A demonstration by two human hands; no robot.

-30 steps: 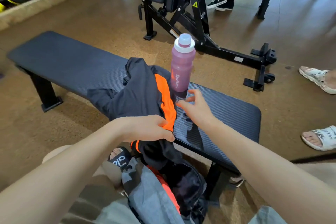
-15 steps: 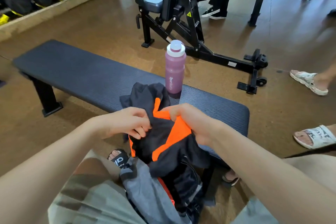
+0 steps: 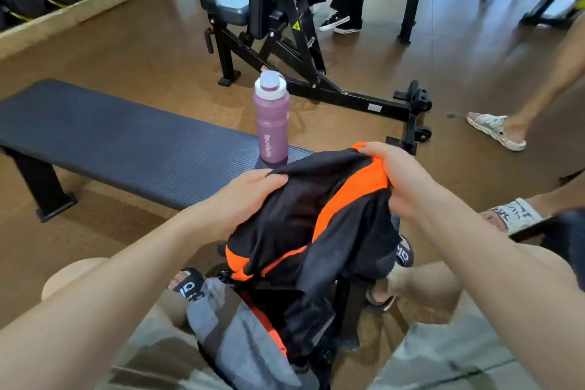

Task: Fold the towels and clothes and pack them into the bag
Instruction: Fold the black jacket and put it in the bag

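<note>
"Sportbottle" down the purple bottle [image 3: 271, 123], "alo" on slide sandal [image 3: 189, 288]

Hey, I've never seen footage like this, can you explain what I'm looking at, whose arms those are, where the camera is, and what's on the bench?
There is no machine here. A camera worn on a person's head looks down at their own two arms, in a gym. The left hand and the right hand each grip an edge of a black and orange sports garment, holding it up above a grey and black bag near their knees. Ahead is a long, dark padded bench. A pink plastic water bottle with a white cap stands upright on it. The feet in pale sandals to the right belong to another person.
</note>
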